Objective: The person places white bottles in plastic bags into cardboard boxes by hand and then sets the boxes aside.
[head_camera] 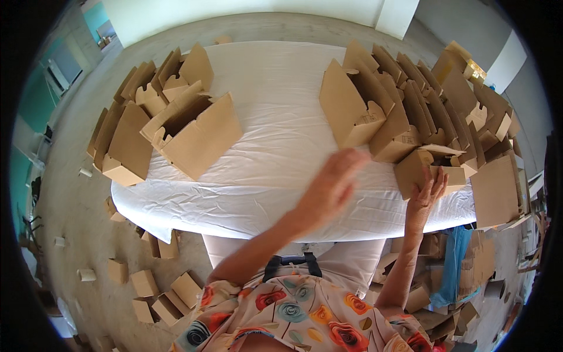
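Note:
My right hand (427, 189) rests with spread fingers on the front of a small open cardboard box (409, 174) near the table's right front edge. Blurred, my left hand (336, 180) is over the white cloth (272, 167) in the middle, touching no box that I can make out; its fingers look partly bent. Just beyond it stands a narrow open cardboard box (349, 105), first of a packed row of similar boxes (402, 141) to the right. At the left, a wide open box (200, 136) stands at an angle before another group of cardboard boxes (127, 141).
Small open cartons (145, 284) lie on the concrete floor at the lower left, near short pale tubes (86, 275). Flattened cardboard (477, 264) and a blue plastic bag (453, 268) are below the table's right side. A large carton (497, 193) stands at the right edge.

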Available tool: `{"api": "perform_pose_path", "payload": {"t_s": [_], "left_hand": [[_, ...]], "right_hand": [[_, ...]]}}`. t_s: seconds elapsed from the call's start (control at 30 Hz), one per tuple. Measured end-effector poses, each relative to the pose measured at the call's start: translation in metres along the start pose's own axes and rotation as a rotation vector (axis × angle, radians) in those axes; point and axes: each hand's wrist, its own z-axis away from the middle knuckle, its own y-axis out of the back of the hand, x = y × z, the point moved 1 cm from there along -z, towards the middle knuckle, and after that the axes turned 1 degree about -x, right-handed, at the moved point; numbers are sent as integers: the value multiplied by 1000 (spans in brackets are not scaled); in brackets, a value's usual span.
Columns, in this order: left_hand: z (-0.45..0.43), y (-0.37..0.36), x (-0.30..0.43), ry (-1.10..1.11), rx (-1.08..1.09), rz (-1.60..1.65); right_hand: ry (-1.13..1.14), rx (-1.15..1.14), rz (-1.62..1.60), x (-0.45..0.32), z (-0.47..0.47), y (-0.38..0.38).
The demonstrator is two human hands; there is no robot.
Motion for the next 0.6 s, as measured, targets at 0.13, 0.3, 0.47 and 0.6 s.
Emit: {"api": "perform_pose_path", "payload": {"t_s": [0.13,0.3,0.47,0.6], "left_hand": [[20,123,-2,133,429,-771],[64,206,-14,430,265,-1381],[63,197,-8,386,353,-717],[56,169,-1,293,211,-411]], "right_hand": [[-52,110,-84,-14,3,14],[75,235,-150,-58,3,24],[211,3,-542,-131,-8,17],[405,-147,-898,-192,-34,16]]}}
